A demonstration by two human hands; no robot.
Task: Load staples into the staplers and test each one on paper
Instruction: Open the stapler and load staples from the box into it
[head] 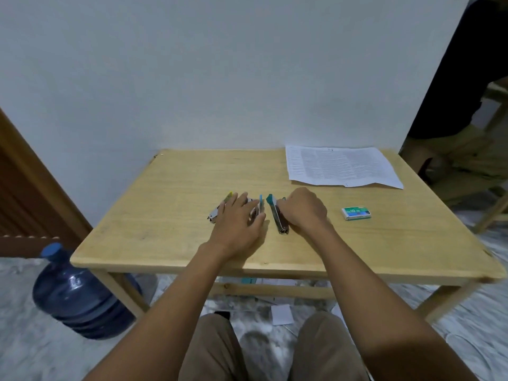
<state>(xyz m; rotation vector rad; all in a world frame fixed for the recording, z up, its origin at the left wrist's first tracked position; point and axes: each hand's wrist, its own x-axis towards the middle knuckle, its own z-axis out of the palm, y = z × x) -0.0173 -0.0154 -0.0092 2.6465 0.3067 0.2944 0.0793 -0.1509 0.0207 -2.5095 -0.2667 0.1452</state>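
Observation:
Three small staplers lie side by side near the middle of the wooden table (165,188). A yellow-tipped stapler (217,211) is on the left, a light-blue one (258,209) in the middle, a teal one (276,215) on the right. My left hand (237,224) rests flat over the yellow and blue staplers, fingers spread. My right hand (303,209) is curled against the right side of the teal stapler, touching it. A green staple box (356,213) lies to the right. Printed paper sheets (338,166) lie at the far right of the table.
A large blue water bottle (79,295) stands on the floor left of the table. A person in dark clothes (461,105) sits by the table's far right corner. Paper scraps (281,314) lie on the floor under the table. A wall runs along the table's back edge.

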